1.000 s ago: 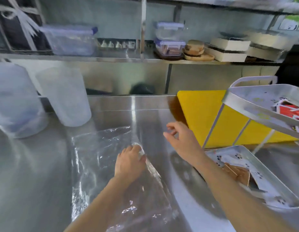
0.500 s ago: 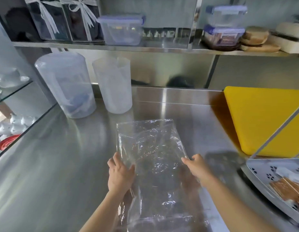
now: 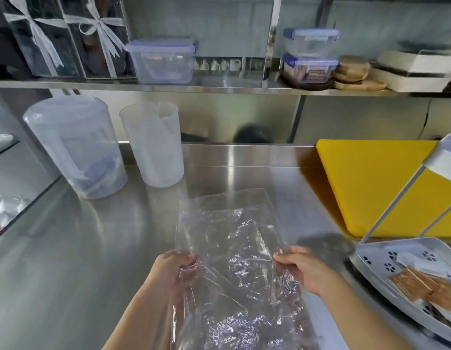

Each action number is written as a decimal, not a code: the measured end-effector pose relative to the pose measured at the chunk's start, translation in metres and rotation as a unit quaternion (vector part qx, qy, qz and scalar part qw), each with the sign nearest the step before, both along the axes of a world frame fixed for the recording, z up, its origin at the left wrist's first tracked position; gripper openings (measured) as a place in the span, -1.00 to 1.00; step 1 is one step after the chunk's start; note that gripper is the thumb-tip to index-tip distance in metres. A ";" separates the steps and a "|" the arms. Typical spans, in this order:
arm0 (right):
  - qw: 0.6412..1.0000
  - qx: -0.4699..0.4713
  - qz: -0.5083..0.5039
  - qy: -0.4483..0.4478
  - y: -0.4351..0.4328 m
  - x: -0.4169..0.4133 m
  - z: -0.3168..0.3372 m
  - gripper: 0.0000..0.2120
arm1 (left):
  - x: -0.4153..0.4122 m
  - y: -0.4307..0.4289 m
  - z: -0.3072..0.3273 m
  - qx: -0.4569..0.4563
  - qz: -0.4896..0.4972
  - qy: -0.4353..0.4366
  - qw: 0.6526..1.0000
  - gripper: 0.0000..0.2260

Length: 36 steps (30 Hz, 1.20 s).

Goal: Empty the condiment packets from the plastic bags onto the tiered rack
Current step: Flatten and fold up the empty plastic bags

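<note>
Two clear jugs point(image 3: 75, 147) stand far left on a steel counter point(image 3: 67, 261). Nearer, a left hand point(image 3: 173, 270) grips the left edge of a crumpled plastic bag point(image 3: 232, 248); a right hand point(image 3: 306, 270) pinches its right edge, stretching it over the counter. Right, brown packets point(image 3: 418, 286) lie in a white rack point(image 3: 368, 252), its lower tray, before a yellow board point(image 3: 371, 185).

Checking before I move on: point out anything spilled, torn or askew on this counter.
Nothing stands out. The clear plastic bag is wrinkled but shows no tear, held at its edges by the left hand and right hand. Brown packets lie inside the rack's lower tray; none on the steel counter.
</note>
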State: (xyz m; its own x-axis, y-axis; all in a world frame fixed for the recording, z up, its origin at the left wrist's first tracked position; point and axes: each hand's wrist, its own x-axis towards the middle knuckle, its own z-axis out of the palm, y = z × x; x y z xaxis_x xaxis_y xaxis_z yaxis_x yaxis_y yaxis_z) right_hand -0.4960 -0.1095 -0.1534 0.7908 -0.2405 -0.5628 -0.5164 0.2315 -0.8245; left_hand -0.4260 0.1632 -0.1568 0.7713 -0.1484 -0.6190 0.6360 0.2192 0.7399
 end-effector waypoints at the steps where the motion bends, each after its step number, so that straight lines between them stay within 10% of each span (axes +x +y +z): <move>1: 1.000 0.022 -0.001 -0.014 -0.002 -0.003 0.007 -0.86 | 0.003 -0.001 0.005 -0.016 0.000 -0.035 0.999 -0.90; 11: 0.994 0.106 0.038 0.004 -0.032 -0.016 0.008 -0.45 | 0.000 0.011 0.004 0.041 -0.164 -0.077 0.983 -0.86; 24: 0.987 0.154 0.018 -0.041 -0.040 -0.014 0.023 -0.75 | 0.004 0.004 0.017 -0.049 -0.114 -0.148 0.981 -0.70; 36: 0.993 -0.075 0.026 -0.082 -0.043 -0.010 0.035 -0.52 | 0.006 0.000 0.030 -0.098 -0.078 -0.089 0.988 -0.68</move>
